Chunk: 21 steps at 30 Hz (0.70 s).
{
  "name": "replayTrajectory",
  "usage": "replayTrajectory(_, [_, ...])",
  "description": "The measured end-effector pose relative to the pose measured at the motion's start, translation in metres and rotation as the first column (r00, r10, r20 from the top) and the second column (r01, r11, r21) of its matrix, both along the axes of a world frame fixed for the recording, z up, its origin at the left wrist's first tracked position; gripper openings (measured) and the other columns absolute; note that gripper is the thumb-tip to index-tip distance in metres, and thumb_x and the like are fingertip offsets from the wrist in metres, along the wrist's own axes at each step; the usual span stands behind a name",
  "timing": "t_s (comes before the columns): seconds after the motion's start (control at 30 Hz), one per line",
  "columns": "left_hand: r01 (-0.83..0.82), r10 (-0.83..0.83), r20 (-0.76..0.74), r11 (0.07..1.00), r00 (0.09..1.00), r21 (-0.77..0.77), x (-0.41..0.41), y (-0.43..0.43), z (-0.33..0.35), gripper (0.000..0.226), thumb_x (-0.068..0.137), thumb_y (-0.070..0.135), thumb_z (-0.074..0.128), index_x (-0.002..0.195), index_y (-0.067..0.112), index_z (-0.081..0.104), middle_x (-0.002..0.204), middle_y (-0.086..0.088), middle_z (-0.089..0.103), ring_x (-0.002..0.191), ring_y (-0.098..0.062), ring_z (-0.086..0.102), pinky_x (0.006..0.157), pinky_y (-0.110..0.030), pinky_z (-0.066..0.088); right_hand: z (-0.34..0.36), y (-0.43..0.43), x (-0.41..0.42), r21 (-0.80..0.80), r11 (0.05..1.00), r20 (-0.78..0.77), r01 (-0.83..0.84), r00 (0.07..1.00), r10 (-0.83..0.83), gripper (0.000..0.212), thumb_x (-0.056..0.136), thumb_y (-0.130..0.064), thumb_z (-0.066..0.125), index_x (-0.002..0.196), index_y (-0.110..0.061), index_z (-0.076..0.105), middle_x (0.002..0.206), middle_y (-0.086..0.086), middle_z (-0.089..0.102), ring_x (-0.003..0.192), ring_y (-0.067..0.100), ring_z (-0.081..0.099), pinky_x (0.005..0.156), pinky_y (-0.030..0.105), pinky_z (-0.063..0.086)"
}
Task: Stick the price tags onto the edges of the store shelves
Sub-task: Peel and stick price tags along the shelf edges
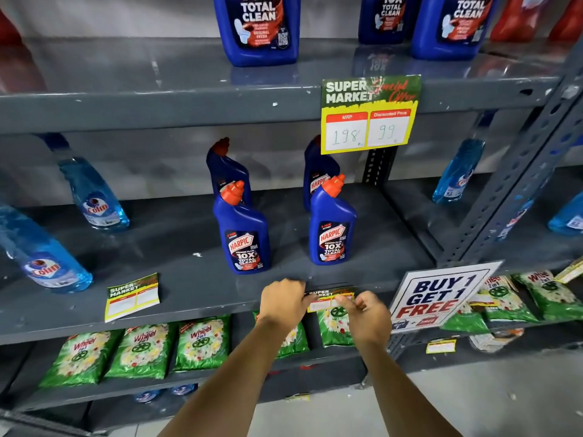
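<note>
While both arms reach up from the bottom of the frame, the left hand [284, 302] and the right hand [367, 313] meet at a small price tag [328, 299] held against the front edge of the middle shelf [195, 313], just below the frame's centre. The left hand's fingers curl over the shelf lip and pinch the tag's left end, while the right hand's fingertips pinch its right end; the two hands stay a little apart with the tag spanning between them. Whether the tag is already stuck to the edge cannot be told. A second loose tag [132, 296] lies flat on the same shelf surface to the left, well apart from the hands. Directly above the hands stand two blue Harpic bottles [331, 228] with orange caps, with two more behind them. A larger filled-in price card [369, 113] reading 198 and 99 hangs from the upper shelf's edge in the upper right-centre of the frame. At the right, a white "Buy 1 Get 1 Free" sign [438, 294] sits just beside the right hand. Green Wheel detergent packets [138, 351] line the lower shelf at lower left.
</note>
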State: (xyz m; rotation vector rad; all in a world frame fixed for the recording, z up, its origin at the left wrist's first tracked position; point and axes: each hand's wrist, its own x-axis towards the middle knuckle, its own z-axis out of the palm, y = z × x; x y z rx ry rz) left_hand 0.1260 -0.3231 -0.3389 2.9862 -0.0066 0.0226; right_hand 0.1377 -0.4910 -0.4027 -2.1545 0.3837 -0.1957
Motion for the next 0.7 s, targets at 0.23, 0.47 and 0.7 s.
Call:
replayTrajectory(0.23, [0.263,-0.264,-0.01,0.964,0.965,-0.051,-0.031,0.036,0.003,0.038,0.095,0.045,0.043,0.089,0.013,0.061,0.094,-0.008,0.068,0.086,-0.031,0.064,0.069,-0.039,0.051,0.007,0.005,-0.017,-0.059,0.996,-0.075,-0.07,0.995,0.065,0.024,0.084,-0.028,0.068,0.068,-0.014,0.056,0.064,0.007,0.065,0.062,0.028,0.058,0.06,0.038,0.05])
replayTrajectory(0.47, [-0.204,0.519,0.406,0.769,0.752,-0.605,-0.135,0.167,0.005,0.03,0.093,0.038,0.044,0.069,0.022,0.055,0.069,0.005,0.055,0.062,-0.016,0.052,0.055,-0.029,0.038,0.038,0.127,-0.087,-0.058,0.94,0.099,-0.337,0.935,0.342,0.017,0.075,-0.022,0.071,0.07,-0.031,0.057,0.054,-0.008,0.063,0.051,0.009,0.058,0.048,0.031,0.045])
replayTrajectory(0.7, [-0.542,0.634,0.067,0.706,0.77,-0.455,-0.144,0.316,0.009,0.022,0.093,0.03,0.051,0.086,0.015,0.066,0.087,-0.012,0.068,0.08,-0.036,0.064,0.06,-0.034,0.043,0.103,0.296,-0.065,-0.218,0.768,-0.002,-0.602,0.787,0.617,0.01,0.081,-0.024,0.057,0.084,-0.021,0.066,0.083,0.004,0.074,0.079,0.027,0.068,0.065,0.035,0.05])
